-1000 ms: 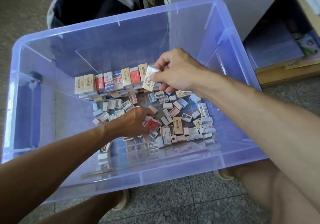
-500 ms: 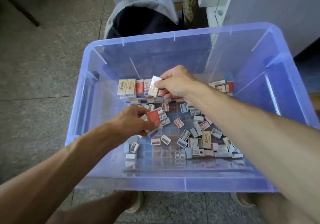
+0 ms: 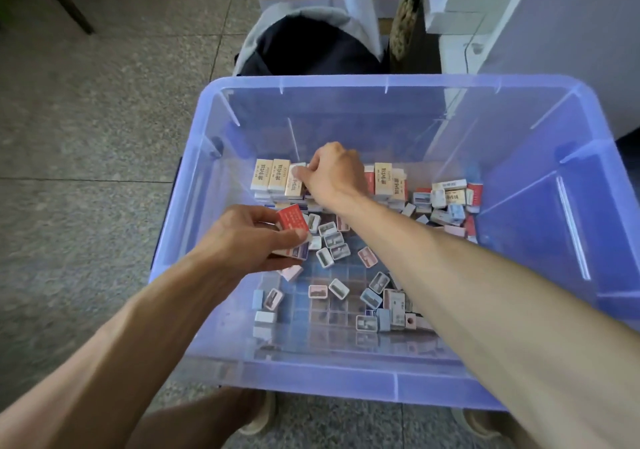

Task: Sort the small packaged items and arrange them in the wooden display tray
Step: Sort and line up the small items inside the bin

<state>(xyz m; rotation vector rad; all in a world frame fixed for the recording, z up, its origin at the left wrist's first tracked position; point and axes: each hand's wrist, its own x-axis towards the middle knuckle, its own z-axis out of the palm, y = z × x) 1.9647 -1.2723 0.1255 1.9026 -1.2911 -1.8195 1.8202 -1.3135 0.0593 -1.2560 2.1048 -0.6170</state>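
A clear blue bin (image 3: 571, 240) stands on a speckled tile floor (image 3: 86, 136) and holds all the small packs.

At its left, the left hand (image 3: 249, 240) hovers inside the bin with fingers and thumb curled round a red pack (image 3: 292, 219), gripping it, with more packs stacked underneath in the same grasp. Below the hand, a few loose packs (image 3: 265, 317) lie flat on the bin bottom near the front left corner.

Along the far wall a row (image 3: 273, 178) of tan packs stands upright, side by side, on top of a lower layer. The right hand (image 3: 334, 174) is at this row, its fingers bent and pinching a tan pack (image 3: 294, 181) that touches its neighbours in the row. Right of the hand the row goes on with more tan and red packs.

In the middle of the bin, small pale packs (image 3: 332, 244) lie scattered, some flat, some tilted. At the far right corner a pile (image 3: 450, 202) of mixed packs sits jumbled against the wall.

Behind the bin stands a dark bag (image 3: 311, 46).
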